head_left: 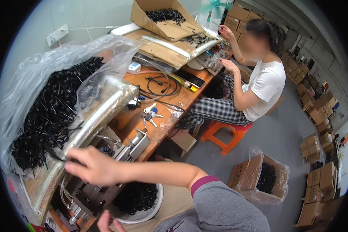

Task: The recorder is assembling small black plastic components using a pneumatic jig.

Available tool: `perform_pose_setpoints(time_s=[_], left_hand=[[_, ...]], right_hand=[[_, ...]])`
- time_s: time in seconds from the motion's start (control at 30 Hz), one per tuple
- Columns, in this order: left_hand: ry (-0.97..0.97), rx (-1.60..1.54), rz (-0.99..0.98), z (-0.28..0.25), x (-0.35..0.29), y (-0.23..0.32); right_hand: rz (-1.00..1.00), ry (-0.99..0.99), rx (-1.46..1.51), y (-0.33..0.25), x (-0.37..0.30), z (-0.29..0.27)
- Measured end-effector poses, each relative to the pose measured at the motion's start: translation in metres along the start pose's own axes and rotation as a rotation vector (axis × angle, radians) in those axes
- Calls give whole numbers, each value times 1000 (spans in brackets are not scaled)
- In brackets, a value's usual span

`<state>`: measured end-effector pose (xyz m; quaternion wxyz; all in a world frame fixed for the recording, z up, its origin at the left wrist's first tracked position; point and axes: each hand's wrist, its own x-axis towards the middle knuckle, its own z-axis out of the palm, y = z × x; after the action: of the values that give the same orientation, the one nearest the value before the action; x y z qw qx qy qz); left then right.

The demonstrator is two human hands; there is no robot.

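Observation:
My right hand (92,166) reaches leftward across a metal bench fixture (137,145) to the edge of a padded cardboard tray (52,181). Its thumb and fingers pinch together, slightly blurred, on a small black part (56,155) beside the heap. That heap of black plastic pieces with thin stems (54,108) fills the tray, with clear plastic sheeting (31,67) around it. Low in the picture, my left hand (109,223) shows only in part, fingers apart and nothing visible in them, near the fixture's lower end (81,201) and a white basket (161,199) of black parts.
Keys (150,116), coiled cable (170,91) and a phone (192,78) lie on the wooden bench (123,123). Across it, a co-worker (265,77) sits on an orange stool (224,139) near a cardboard bin (158,27). A lined carton (239,174) stands on the floor.

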<state>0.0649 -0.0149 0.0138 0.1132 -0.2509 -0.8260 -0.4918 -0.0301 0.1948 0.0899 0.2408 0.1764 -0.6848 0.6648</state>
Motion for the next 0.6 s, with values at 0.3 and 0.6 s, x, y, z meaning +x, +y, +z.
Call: perform_pose_setpoints(time_s=[0.3,0.6], left_hand=[[17,27,220,1,37,6],[75,119,323,-16,34,13]], right_hand=[[217,-126,-25,13,-108,37],[377,-75,241,8,-117,56]])
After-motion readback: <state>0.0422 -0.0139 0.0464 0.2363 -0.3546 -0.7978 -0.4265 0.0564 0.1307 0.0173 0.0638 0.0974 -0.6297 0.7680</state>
